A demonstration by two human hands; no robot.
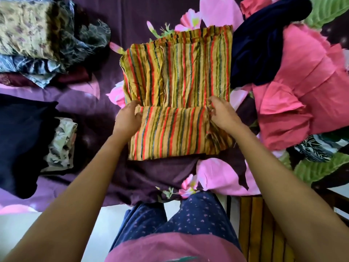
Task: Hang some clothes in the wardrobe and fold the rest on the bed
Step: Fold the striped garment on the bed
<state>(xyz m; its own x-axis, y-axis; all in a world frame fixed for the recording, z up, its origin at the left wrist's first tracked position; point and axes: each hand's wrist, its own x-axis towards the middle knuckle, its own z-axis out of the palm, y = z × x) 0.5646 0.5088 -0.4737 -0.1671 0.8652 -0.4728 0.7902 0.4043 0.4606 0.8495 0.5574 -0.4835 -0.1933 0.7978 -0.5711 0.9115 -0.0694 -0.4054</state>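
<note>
The left hand [128, 118] and right hand [223, 115] pinch opposite sides of the striped garment's [179, 72] near fold, its length running away from them.

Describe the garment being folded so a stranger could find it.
On the purple flowered bed, look in the middle, between folded stacks and a pink and navy heap. The striped garment lies there, held by the left hand and right hand. Only it has mustard, red and green stripes.
</note>
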